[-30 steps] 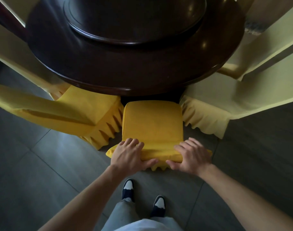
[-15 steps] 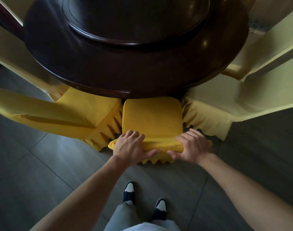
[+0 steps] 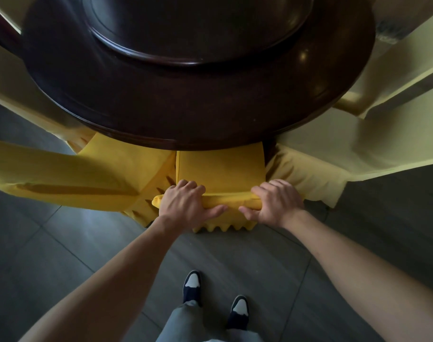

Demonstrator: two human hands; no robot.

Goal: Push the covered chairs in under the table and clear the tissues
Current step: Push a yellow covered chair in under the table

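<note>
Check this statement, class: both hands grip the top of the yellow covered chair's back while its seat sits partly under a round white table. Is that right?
One detail is wrong: the table is dark brown, not white. The head view shows the left hand and right hand gripping the yellow covered chair by the top of its back, seat partly under the round table.

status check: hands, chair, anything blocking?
Left hand, right hand both gripping the middle chair's top rail. Seat partly under table. Neighbour chairs flank closely.
</note>
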